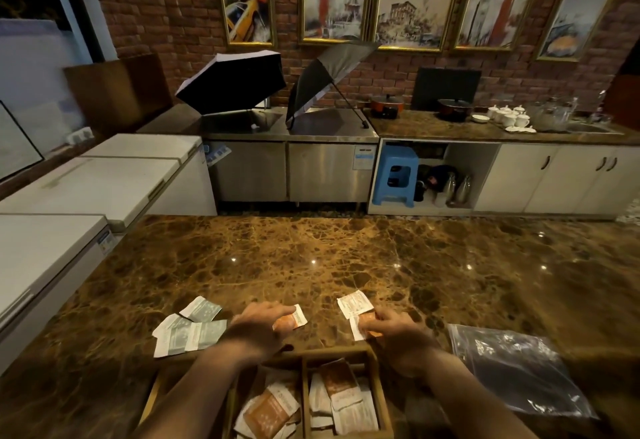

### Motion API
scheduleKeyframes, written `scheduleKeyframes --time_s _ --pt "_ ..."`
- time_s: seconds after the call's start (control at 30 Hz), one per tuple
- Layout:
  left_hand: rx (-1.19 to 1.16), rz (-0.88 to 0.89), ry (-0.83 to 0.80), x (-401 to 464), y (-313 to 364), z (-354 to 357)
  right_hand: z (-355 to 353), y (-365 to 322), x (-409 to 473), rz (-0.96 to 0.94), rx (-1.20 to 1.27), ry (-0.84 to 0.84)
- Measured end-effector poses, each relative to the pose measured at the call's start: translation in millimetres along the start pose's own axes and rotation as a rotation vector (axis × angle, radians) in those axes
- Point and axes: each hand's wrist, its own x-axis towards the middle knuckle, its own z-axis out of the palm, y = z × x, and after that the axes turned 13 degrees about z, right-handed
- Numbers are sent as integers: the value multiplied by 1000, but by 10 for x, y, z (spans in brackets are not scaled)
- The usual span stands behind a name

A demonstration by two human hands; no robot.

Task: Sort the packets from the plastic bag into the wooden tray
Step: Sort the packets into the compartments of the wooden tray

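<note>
Left hand [258, 326] palm-down, fingers pinching an orange packet [291, 321] on the marble bench [311, 258]. Right hand [393, 331] pinches another orange packet [363, 326]. Wooden tray [375, 390] below wrists holds packets; plastic bag [519, 376] lies right.

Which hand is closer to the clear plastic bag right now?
Right. The right hand sits just left of the plastic bag; the left hand is farther left, beyond the wooden tray.
</note>
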Motion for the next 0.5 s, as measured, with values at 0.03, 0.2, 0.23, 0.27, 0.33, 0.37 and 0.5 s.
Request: scheduleKeyframes --time_s 0.03,0.2,0.23,0.27,0.33,0.37,0.5 --pt "-9 -19 -17 46 -3 14 32 14 11 2 -14 10" --pt "62 -46 -66 135 22 45 101 25 23 -15 79 255" --pt "63 -61 -42 135 23 49 123 36 44 -15 98 277" --pt "76 -71 -14 135 17 60 148 48 59 -16 107 300" --pt "112 -81 26 133 40 74 197 68 81 -13 111 362" --pt "130 -87 49 138 46 88 221 72 85 -7 109 380" --pt "157 -109 132 151 65 106 251 58 63 50 213 451"
